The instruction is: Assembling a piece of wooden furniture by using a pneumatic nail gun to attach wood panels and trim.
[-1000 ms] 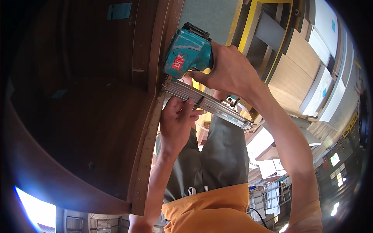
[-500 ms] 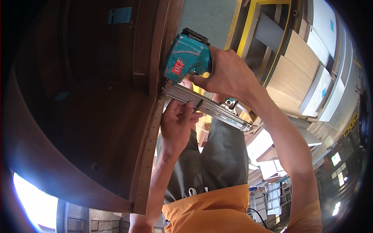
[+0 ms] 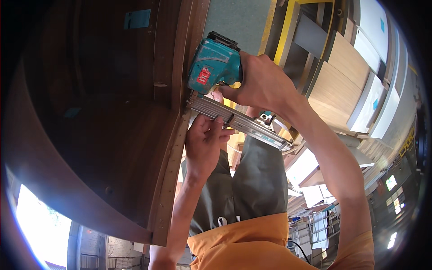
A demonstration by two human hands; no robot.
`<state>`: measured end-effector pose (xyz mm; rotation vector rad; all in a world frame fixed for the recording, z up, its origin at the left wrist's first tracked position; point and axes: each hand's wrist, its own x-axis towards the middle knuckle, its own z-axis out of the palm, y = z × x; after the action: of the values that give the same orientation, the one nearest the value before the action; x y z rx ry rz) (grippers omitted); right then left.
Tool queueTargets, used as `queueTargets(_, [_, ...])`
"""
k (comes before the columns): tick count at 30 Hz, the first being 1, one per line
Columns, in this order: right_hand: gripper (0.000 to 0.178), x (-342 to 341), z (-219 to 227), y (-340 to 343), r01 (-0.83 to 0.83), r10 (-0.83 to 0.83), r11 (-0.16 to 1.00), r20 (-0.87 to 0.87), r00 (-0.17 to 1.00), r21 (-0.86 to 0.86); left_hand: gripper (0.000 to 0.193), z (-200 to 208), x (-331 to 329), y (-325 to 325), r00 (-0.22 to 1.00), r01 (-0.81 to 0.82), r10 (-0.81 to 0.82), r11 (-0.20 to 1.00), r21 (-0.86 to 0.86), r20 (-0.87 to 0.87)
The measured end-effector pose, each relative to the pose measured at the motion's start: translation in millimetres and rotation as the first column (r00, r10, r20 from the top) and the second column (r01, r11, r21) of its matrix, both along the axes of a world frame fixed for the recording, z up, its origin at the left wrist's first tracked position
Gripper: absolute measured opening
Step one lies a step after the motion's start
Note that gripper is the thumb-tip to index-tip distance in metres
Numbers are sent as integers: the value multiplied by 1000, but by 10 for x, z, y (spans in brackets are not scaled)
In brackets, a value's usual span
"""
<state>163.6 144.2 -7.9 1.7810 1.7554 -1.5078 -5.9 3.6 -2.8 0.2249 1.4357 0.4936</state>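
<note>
A teal nail gun (image 3: 216,63) with a long silver magazine (image 3: 243,122) is in my right hand (image 3: 265,83), whose fingers wrap round its grip. The gun's nose meets the front edge of a dark brown wooden cabinet (image 3: 112,166). Just below the magazine, close to the cabinet's pale edge strip (image 3: 168,189), is my left hand (image 3: 202,144). Its fingers are bent and drawn together, with the tips against the magazine's underside. What they pinch, if anything, is hidden.
Blue labels (image 3: 137,19) are stuck inside the cabinet. Right of me, wood and white panels (image 3: 337,90) are stacked beside a yellow frame (image 3: 284,42). A grey-green floor (image 3: 236,22) shows beyond the gun. A dark cable (image 3: 299,249) hangs near my waist.
The nail gun and my right hand have shifted very slightly left in the picture. The cabinet's near corner sits a little higher. Both hands keep their grip and place.
</note>
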Motion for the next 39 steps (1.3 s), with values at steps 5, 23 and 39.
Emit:
queueTargets(5, [53,-20,5,-18,-27,28,999,33,999,-24,22,-33,-19,-44,1000,11,-11,1000,-8,-4])
queueTargets(23, [56,-9,-30,-64,19,-21,998,25,999,60,21,-52,5,-17,1000,-10,10,1000,19,-8])
queueTargets(39, [53,20,-67,-43,10,-10,1000,8,1000,22,21,-19,27,22,1000,-12,13,1000,18,-21])
